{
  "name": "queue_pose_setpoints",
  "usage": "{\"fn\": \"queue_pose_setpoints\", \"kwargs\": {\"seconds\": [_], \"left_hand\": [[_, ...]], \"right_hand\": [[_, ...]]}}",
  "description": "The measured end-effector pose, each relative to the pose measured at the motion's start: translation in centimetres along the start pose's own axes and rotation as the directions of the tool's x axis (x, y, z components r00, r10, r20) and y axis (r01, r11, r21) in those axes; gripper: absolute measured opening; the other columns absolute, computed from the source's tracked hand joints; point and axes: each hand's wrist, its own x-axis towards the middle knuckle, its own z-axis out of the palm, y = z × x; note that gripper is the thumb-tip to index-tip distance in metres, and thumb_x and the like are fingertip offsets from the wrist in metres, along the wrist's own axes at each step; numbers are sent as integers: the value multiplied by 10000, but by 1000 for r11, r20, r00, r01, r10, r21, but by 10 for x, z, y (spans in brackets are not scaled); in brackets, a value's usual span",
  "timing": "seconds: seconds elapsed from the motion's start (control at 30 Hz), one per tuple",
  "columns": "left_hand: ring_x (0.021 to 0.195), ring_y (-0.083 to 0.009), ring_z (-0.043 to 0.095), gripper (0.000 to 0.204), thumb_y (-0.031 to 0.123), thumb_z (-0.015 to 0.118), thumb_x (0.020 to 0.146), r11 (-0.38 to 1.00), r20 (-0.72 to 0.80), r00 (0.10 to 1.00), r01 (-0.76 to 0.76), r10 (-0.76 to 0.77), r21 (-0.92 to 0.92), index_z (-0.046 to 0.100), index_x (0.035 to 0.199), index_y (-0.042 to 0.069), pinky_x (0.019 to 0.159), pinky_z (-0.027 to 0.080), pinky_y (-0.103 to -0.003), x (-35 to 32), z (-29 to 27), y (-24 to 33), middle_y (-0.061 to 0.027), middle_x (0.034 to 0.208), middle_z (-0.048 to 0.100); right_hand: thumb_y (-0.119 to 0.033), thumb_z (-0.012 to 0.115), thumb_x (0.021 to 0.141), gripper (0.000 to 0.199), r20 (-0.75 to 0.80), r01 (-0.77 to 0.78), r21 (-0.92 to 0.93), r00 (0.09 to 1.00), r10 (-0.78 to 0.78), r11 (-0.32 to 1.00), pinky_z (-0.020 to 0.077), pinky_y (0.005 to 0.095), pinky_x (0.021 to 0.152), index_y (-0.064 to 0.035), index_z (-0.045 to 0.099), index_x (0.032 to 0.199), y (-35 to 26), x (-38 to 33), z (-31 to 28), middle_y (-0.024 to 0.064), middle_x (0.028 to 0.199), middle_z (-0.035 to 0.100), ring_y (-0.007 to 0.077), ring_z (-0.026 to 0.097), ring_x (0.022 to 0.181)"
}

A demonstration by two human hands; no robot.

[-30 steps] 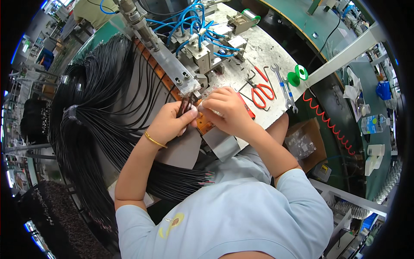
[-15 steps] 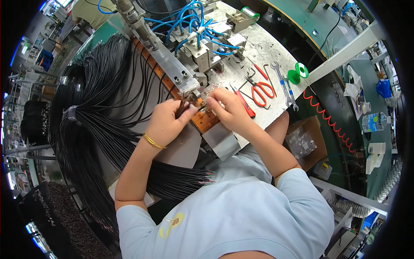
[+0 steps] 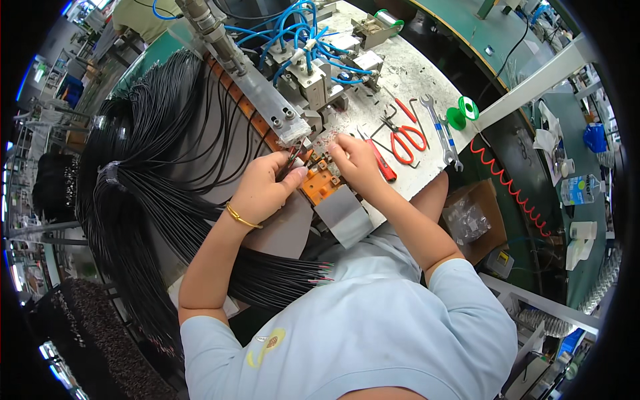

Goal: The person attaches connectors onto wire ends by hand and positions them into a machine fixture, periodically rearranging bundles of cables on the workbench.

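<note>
My left hand (image 3: 261, 185), a yellow bangle on its wrist, is closed with thumb and fingers pinching the dark end of a black cable (image 3: 289, 167) just under the metal arm's tip. Across the orange block (image 3: 321, 185) from it, my right hand (image 3: 357, 163) has its thumb and fingertips pressed together near the small clamps; anything between them is hidden. Loose black cables run leftward from the orange strip to a thick tied bundle of black cables (image 3: 143, 173). Above both hands slants the metal press arm (image 3: 267, 100).
On the white bench top lie red-handled scissors-like cutters (image 3: 407, 143), a red-handled tool (image 3: 385, 167) and wrenches (image 3: 440, 133). Blue air hoses (image 3: 293, 33) loop over metal cylinders. A green spool (image 3: 457, 119) stands at the bench edge, above a cardboard box (image 3: 477, 217).
My hands have drawn slightly apart, the right one shifting a little to the right, so more of the orange block shows between them. My left hand keeps its pinch.
</note>
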Motion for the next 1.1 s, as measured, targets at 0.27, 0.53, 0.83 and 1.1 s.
{"fn": "queue_pose_setpoints", "kwargs": {"seconds": [0.27, 0.53, 0.83, 1.1], "left_hand": [[629, -36, 484, 191, 160, 654, 873, 995, 34, 994, -102, 102, 7, 630, 942, -16, 575, 431, -244, 1, -2, 0, 1, 741, 596], [588, -28, 451, 142, 139, 652, 875, 998, 54, 997, -44, 47, -44, 609, 897, 5, 511, 394, -232, 3, -2, -3, 21, 736, 570], [630, -28, 486, 116, 106, 674, 850, 983, 64, 993, -83, 95, -166, 601, 897, 28, 572, 398, -200, 1, -1, -2, 53, 719, 535], [615, -87, 492, 193, 185, 662, 859, 896, -69, 945, -279, 321, 344, 637, 864, -6, 590, 412, -258, 7, -14, -11, -20, 700, 569]], "right_hand": [[-128, 662, 791, 104, -51, 357, 105, 934, -353, 928, 409, 334, 784, -47, 621, 841, -31, -10, -6, 55, 800, 610, 213, 580, 816], [-88, 664, 777, 67, 21, 595, -341, 779, -626, 728, 399, 363, 823, -65, 618, 820, -51, -14, -12, 54, 808, 619, 247, 576, 815], [-81, 625, 823, 64, -85, 452, -117, 882, -463, 884, 397, 365, 830, -49, 605, 875, -30, -7, -10, 76, 860, 620, 264, 567, 863], [-117, 573, 880, 93, 39, 415, -151, 910, -414, 897, 391, 363, 766, -31, 571, 846, -39, -12, -11, 85, 807, 586, 271, 540, 821]]}}
